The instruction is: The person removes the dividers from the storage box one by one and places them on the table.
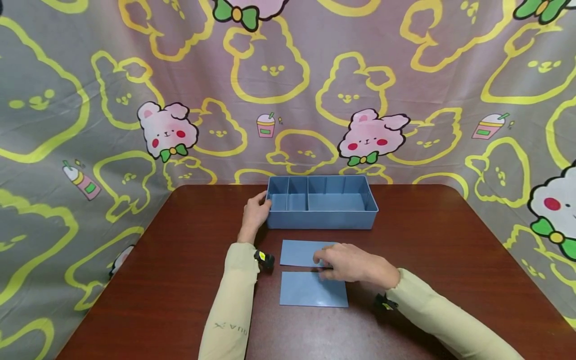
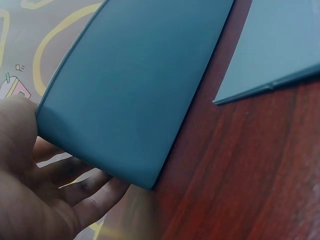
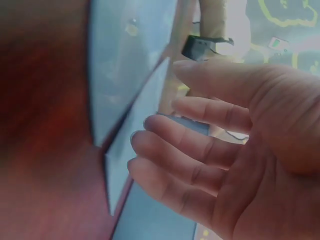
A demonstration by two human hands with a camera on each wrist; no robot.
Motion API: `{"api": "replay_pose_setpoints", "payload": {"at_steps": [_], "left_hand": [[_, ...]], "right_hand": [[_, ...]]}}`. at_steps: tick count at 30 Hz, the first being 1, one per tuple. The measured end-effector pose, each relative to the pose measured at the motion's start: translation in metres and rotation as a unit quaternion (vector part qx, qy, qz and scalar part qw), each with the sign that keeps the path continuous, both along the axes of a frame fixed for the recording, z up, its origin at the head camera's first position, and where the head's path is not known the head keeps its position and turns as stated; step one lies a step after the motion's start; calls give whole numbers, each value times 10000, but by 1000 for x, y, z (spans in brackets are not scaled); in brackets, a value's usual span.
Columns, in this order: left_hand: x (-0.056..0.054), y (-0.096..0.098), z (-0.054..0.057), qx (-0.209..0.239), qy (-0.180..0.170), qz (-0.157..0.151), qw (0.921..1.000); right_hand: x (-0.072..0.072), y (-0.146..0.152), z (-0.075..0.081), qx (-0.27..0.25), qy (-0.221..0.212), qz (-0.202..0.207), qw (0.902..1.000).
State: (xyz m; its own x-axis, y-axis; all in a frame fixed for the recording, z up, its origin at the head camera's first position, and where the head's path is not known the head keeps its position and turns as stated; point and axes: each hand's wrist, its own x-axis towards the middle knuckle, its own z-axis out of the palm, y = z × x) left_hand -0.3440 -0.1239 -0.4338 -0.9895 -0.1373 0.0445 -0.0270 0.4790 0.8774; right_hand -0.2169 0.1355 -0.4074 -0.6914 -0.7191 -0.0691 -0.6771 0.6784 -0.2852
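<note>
A blue divided box (image 1: pixel 321 220) stands at the table's far middle. My left hand (image 1: pixel 255 211) rests against its left end, with straight fingers (image 2: pixel 85 192) lying along the end wall (image 2: pixel 135 85) and the thumb by the near corner. Two flat blue panels lie in front of the box, the far panel (image 1: pixel 298 253) and the near panel (image 1: pixel 312 290). My right hand (image 1: pixel 348 262) lies over the far panel's right end, its loosely bent fingertips (image 3: pixel 150 145) touching a panel's edge (image 3: pixel 132 150), which looks tilted up. The thumb stays apart above it.
The dark red wooden table (image 1: pixel 450 260) reaches out to both sides of the box and panels. A patterned cloth backdrop (image 1: pixel 288 90) hangs close behind the table's far edge. Each wrist carries a small black camera (image 1: pixel 264 259).
</note>
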Motion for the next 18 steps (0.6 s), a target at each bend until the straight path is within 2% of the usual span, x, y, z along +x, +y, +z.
{"api": "replay_pose_setpoints", "payload": {"at_steps": [8, 18], "left_hand": [[2, 2, 1, -38, 6, -24, 10000], [1, 2, 1, -52, -4, 44, 10000]], "right_hand": [[-7, -3, 12, -215, 322, -49, 9992], [-22, -10, 23, -670, 372, -33, 9971]]}}
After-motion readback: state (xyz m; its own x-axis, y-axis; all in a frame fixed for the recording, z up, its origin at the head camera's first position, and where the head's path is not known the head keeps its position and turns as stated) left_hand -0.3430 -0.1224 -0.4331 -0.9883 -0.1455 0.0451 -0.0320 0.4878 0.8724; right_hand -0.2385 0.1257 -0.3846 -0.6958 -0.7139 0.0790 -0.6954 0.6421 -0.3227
